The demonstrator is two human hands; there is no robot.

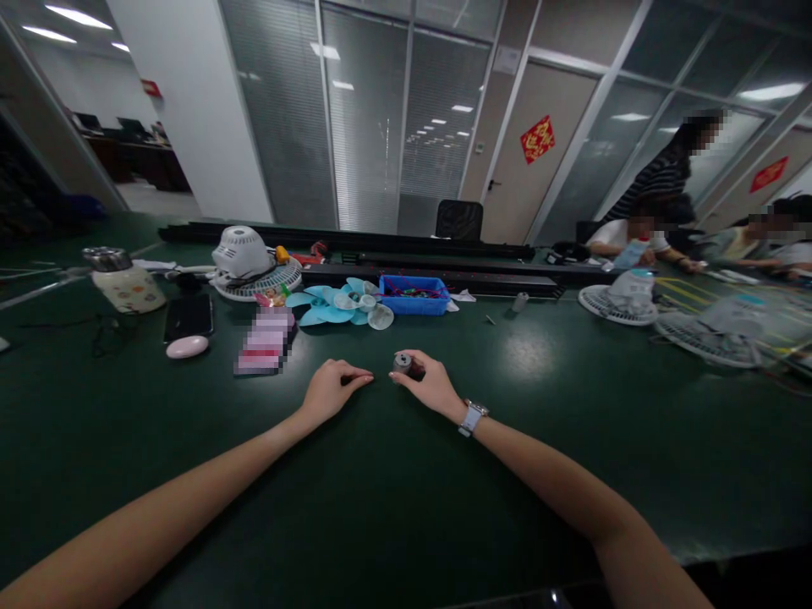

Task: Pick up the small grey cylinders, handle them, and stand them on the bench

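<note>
A small grey electric motor, a short metal cylinder with dark marks on its top face, stands upright between the thumb and fingers of my right hand. Just left of it, my left hand is closed in a pinch, thumb against fingertips, a small gap away from the motor. Whatever those fingertips hold, if anything, is too small to make out. Both hands rest low over the dark green table. A watch with a light strap is on my right wrist.
Beyond my hands lie light-blue fan blades, a blue bin of wires and another small cylinder. To the left are a phone, a pink mouse-like object and a white fan base. Other people sit at far right.
</note>
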